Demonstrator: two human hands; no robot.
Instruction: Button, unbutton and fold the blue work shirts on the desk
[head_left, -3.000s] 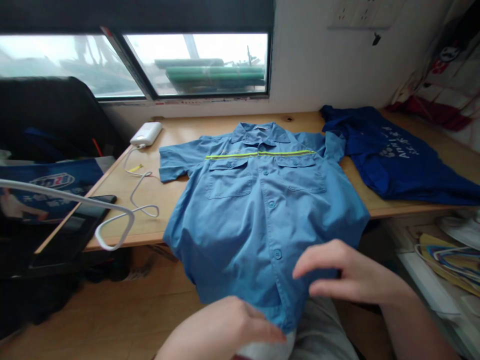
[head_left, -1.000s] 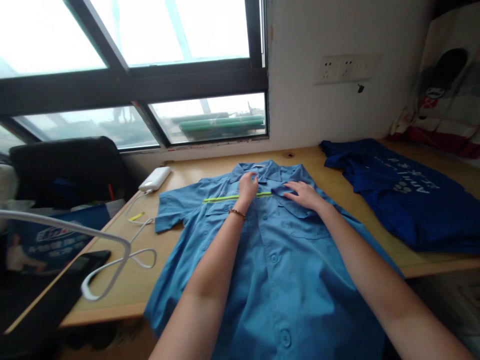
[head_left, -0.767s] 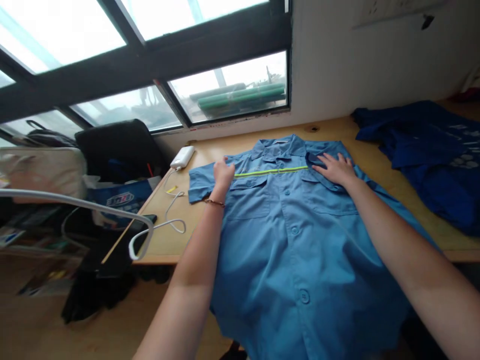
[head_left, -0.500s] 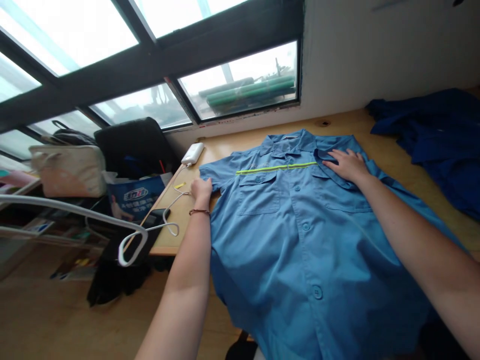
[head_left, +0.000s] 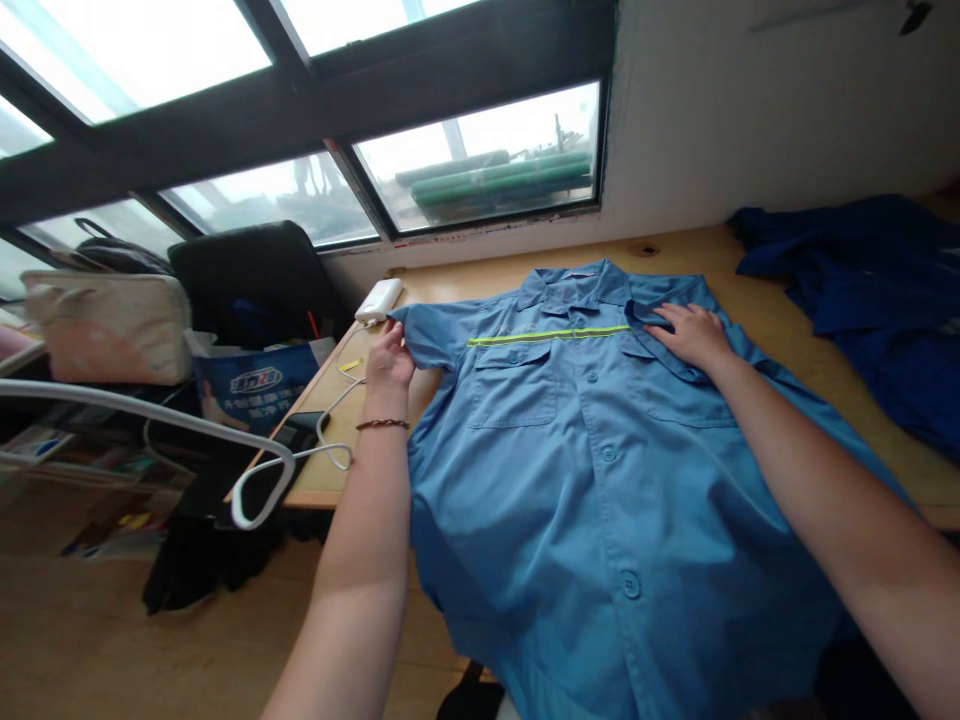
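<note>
A light blue short-sleeved work shirt [head_left: 592,450] with a yellow-green chest stripe lies front up on the wooden table [head_left: 757,300], its lower part hanging over the near edge. My left hand [head_left: 390,360] pinches the hem of the shirt's left sleeve, which is lifted off the table. My right hand [head_left: 694,335] lies flat with spread fingers on the shirt's right shoulder, beside the collar.
A white power bank [head_left: 379,300] and its white cable [head_left: 334,420] lie left of the shirt. A dark blue T-shirt [head_left: 862,280] is spread at the right. A white hanger [head_left: 247,480] juts in from the left. Bags and a black chair [head_left: 255,285] stand beyond the table's left edge.
My left hand slid from the collar out along the shoulder to the left sleeve, gripped its hem and raised it. My right hand stayed flat on the right shoulder.
</note>
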